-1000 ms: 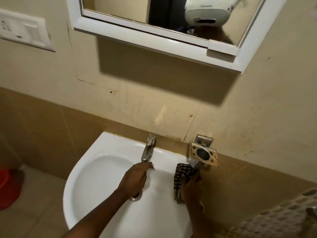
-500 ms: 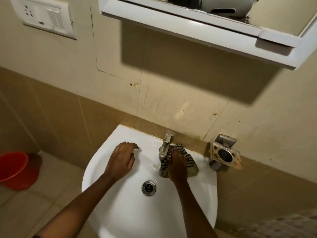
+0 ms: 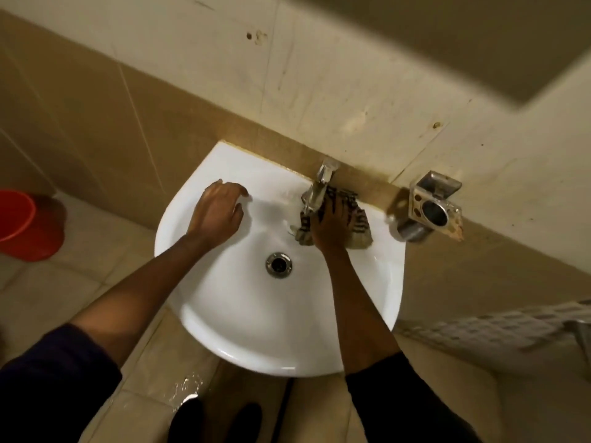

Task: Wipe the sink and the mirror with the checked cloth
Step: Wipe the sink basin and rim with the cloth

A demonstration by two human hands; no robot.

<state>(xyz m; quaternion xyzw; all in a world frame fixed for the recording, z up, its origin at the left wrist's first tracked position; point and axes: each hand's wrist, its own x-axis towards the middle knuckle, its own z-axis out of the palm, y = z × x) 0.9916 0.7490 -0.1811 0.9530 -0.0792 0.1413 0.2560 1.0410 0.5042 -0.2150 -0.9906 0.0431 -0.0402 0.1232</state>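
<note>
A white wall-mounted sink [image 3: 388,282] fills the middle of the view, with a round metal drain [image 3: 279,264] in its basin. My right hand [image 3: 329,228] presses the dark checked cloth [image 3: 359,223] flat on the sink's back ledge, just right of the metal tap [image 3: 318,190]. My left hand [image 3: 217,212] rests palm down on the back left of the sink, fingers spread, holding nothing. The mirror is out of view; only its shadow falls on the wall at the top right.
A metal toothbrush holder [image 3: 435,209] is fixed to the wall right of the sink. A red bucket [image 3: 22,225] stands on the tiled floor at the left. Water is splashed on the floor [image 3: 187,386] below the sink. My dark shoes [image 3: 217,422] show at the bottom.
The view has tilted down, so the mirror and wall switch have left the frame. My left hand left the tap for the sink's left side; my right hand slid the cloth toward the tap.
</note>
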